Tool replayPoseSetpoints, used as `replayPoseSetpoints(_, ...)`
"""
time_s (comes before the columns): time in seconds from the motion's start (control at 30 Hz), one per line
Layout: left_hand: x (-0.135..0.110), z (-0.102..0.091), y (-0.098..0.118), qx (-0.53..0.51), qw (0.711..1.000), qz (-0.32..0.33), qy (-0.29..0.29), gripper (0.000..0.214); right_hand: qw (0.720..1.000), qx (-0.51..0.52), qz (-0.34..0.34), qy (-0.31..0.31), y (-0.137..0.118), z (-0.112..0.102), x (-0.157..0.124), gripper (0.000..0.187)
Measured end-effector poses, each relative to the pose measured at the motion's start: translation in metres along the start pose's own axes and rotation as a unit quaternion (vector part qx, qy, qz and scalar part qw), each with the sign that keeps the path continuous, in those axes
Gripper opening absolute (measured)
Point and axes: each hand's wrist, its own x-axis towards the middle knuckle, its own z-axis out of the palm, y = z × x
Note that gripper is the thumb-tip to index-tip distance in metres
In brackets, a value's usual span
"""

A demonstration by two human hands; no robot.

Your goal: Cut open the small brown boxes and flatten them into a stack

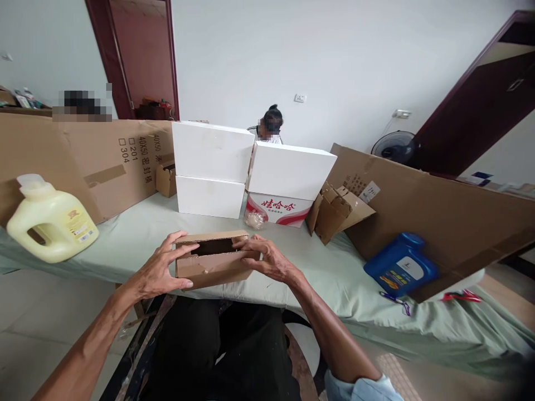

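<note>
Gripped a small cardboard box (211, 266) from both ends, at the near edge of the desk (137, 234), dead centre before the body. Ran its long axis from 9 to 3 o'clock, with the open top and its dark slot facing up and a little toward 12. Clamped the 9 o'clock end with the left hand (161, 272), fingers (178, 238) curled over the top corner and thumb pressed along the front face. Covered the 3 o'clock end with the right hand (270, 260), fingers (246, 244) closed on the edge of the top flap. Sat equally near both hands, neither one leading. Stood well apart from the box: a yellow detergent jug (50, 220) toward 9 o'clock, a blue jug (401, 267) on its side toward 3, and stacked white foam boxes (213, 150) at 12.
</note>
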Motion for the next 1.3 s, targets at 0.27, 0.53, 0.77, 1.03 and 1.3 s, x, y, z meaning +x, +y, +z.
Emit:
replayPoseSetpoints(0.27, 0.025, -0.015, 0.021, 0.082, 0.991, 0.016, -0.102, 0.083, 0.952, -0.238, -0.006, -0.195, -0.028, -0.001, 0.033, 0.012)
replayPoseSetpoints(0.53, 0.028, -0.045, 0.019, 0.053, 0.992, -0.002, -0.116, 0.085, 0.951, -0.28, -0.093, -0.092, -0.027, -0.005, 0.02, 0.026)
replayPoseSetpoints(0.77, 0.025, -0.04, -0.009, -0.027, 0.999, -0.004, -0.018, 0.088, 0.976, -0.106, -0.063, 0.18, 0.003, -0.005, -0.007, 0.029)
replayPoseSetpoints(1.03, 0.04, -0.004, -0.022, -0.124, 0.973, -0.057, 0.186, 0.094, 0.927, 0.051, 0.059, 0.366, 0.047, 0.033, -0.013, 0.053)
replayPoseSetpoints(1.3, 0.054, 0.02, -0.027, -0.124, 0.94, -0.102, 0.302, 0.122, 0.944, 0.198, 0.179, 0.194, 0.058, 0.062, -0.04, 0.056)
